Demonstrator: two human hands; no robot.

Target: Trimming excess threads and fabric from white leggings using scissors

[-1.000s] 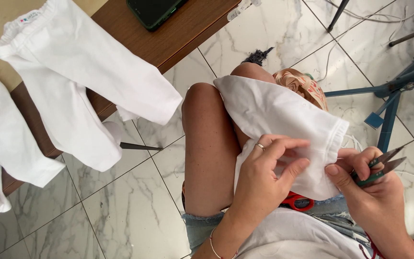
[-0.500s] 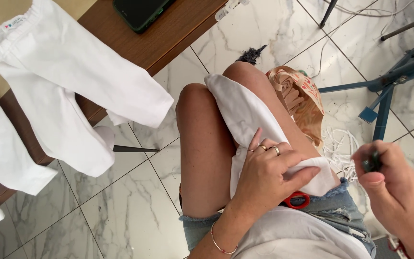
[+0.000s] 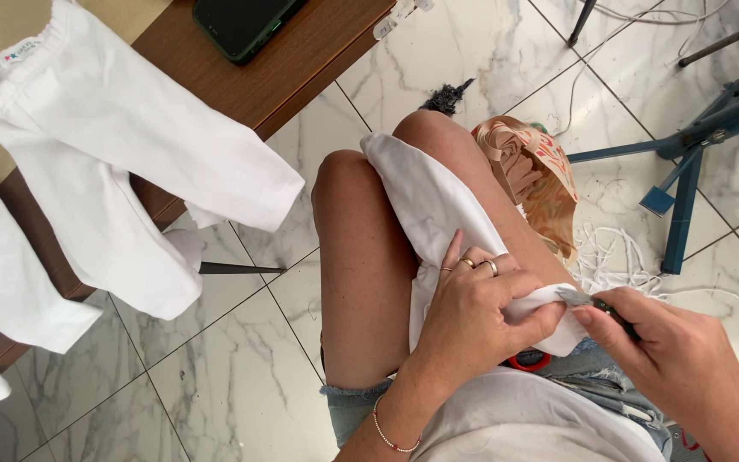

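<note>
I note left hand in a closed grip pinching white cloth on the lap; right hand grips small snips, blades touching the cloth edge.

A cloth lies over the knees; the left hand rests on it, the right hand beside it, perhaps holding snips. Trousers hang off the counter at left.
</note>
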